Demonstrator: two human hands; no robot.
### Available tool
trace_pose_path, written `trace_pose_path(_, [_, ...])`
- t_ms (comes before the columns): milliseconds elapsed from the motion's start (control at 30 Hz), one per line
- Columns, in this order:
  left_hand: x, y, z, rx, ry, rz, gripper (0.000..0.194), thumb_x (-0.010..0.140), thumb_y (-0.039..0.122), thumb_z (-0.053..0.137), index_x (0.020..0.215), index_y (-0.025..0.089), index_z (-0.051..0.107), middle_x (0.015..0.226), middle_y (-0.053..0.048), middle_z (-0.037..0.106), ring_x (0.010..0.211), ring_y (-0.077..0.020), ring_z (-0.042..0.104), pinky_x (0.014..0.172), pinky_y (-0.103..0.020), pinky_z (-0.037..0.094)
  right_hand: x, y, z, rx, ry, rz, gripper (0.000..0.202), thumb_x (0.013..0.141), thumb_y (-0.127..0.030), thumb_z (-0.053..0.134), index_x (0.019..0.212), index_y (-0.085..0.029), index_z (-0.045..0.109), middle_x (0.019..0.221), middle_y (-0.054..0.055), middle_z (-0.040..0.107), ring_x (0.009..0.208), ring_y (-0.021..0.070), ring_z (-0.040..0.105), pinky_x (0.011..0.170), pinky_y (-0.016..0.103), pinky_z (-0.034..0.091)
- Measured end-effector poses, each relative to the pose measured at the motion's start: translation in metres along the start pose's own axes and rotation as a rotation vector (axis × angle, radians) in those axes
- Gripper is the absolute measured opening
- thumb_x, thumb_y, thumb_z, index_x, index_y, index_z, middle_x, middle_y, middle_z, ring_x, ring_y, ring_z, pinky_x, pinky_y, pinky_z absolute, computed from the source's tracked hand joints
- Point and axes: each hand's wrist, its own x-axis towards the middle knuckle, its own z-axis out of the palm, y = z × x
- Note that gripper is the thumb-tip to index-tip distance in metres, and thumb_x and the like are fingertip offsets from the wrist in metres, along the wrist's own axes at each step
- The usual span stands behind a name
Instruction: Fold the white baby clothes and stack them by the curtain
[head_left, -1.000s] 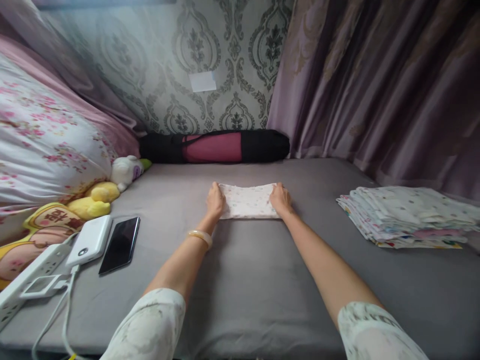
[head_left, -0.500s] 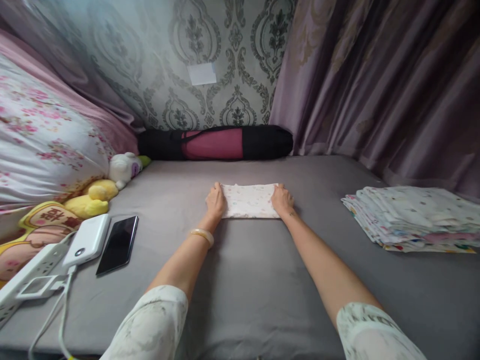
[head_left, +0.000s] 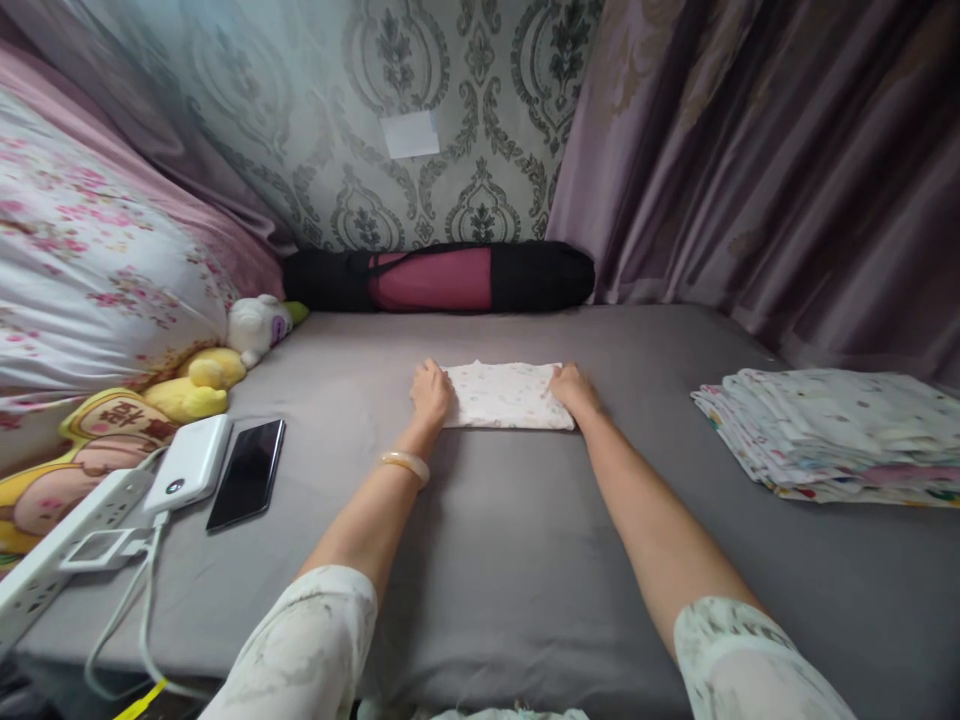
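head view: folded cloth (head_left: 504, 396) flat, long axis left-right between hands (head_left: 433, 393).

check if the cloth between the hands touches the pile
Apart: the head view shows grey sheet and the right hand between the folded cloth and the pile.

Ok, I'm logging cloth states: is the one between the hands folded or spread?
Folded: the cloth lies as a compact rectangle with a straight, thick-looking near edge.
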Motion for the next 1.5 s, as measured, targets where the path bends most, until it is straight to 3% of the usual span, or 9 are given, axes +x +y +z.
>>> trace_pose_path(100, [-0.009,0.01,-0.007,0.068,0.04,0.133,0.032,0.095,0.029,0.039,0.115,0.009,0.052,0.121,-0.024,0.056,0.116,-0.0334,0.054,0.094,-0.043,0.043,-0.009,-0.011,-0.003,-0.027,0.11,-0.06,0.045,0.099,-0.031,0.027,0.125,-0.004,0.053,0.124,0.026,0.059,0.116,0.032,0.058,0.095,0.041,0.043])
trace_pose_path(167, [-0.016,0.019,-0.006,0.068,0.032,0.259,0.035,0.096,0.03,0.036,0.12,0.009,0.051,0.126,-0.022,0.056,0.122,-0.0321,0.049,0.101,-0.043,0.039,-0.021,-0.022,0.003,-0.081,0.199,-0.226,0.046,0.099,-0.029,0.025,0.133,-0.007,0.048,0.137,0.023,0.05,0.128,0.032,0.047,0.104,0.044,0.036])
trace_pose_path(267, [-0.024,0.033,0.004,0.062,-0.006,0.391,0.044,0.097,0.028,0.031,0.134,0.007,0.045,0.144,-0.02,0.045,0.138,-0.0317,0.034,0.111,-0.045,0.029,-0.039,-0.038,0.022,-0.181,0.163,-0.571,0.05,0.099,-0.028,0.028,0.145,-0.014,0.038,0.155,0.014,0.032,0.143,0.0294,0.023,0.115,0.049,0.018])
trace_pose_path(367, [-0.029,0.039,0.019,0.077,-0.061,0.429,0.051,0.097,0.029,0.03,0.143,0.008,0.038,0.152,-0.017,0.035,0.144,-0.0321,0.022,0.115,-0.049,0.021,-0.048,-0.043,0.04,-0.235,0.097,-0.701,0.052,0.098,-0.029,0.027,0.148,-0.019,0.035,0.159,0.008,0.025,0.146,0.0275,0.014,0.117,0.051,0.007])
trace_pose_path(600, [-0.029,0.032,0.036,0.103,-0.075,0.451,0.054,0.099,0.035,0.025,0.146,0.012,0.037,0.153,-0.013,0.035,0.145,-0.03,0.023,0.118,-0.048,0.017,-0.045,-0.036,0.05,-0.263,0.042,-0.703,0.054,0.097,-0.03,0.028,0.151,-0.025,0.031,0.159,0.003,0.024,0.147,0.0263,0.013,0.117,0.053,0.005])
trace_pose_path(1100, [-0.029,0.034,0.035,0.116,-0.144,0.394,0.055,0.099,0.04,0.024,0.148,0.018,0.036,0.155,-0.01,0.033,0.143,-0.0336,0.025,0.114,-0.059,0.018,-0.045,-0.037,0.051,-0.268,0.0,-0.666,0.054,0.097,-0.03,0.027,0.15,-0.028,0.032,0.158,0.002,0.026,0.146,0.027,0.016,0.116,0.054,0.01])
trace_pose_path(1300, [-0.029,0.036,0.027,0.154,-0.189,0.383,0.054,0.099,0.039,0.024,0.148,0.019,0.036,0.155,-0.009,0.032,0.143,-0.0321,0.025,0.114,-0.058,0.021,-0.043,-0.038,0.047,-0.248,-0.04,-0.656,0.053,0.098,-0.032,0.025,0.15,-0.027,0.032,0.158,0.002,0.027,0.146,0.0255,0.016,0.116,0.053,0.01])
trace_pose_path(1500, [-0.038,0.042,0.02,0.134,-0.055,0.452,0.052,0.099,0.035,0.025,0.144,0.017,0.042,0.154,-0.009,0.036,0.145,-0.0267,0.024,0.118,-0.05,0.016,-0.048,-0.035,0.039,-0.233,0.037,-0.626,0.054,0.097,-0.029,0.024,0.15,-0.023,0.033,0.158,0.004,0.026,0.146,0.0261,0.016,0.117,0.054,0.008])
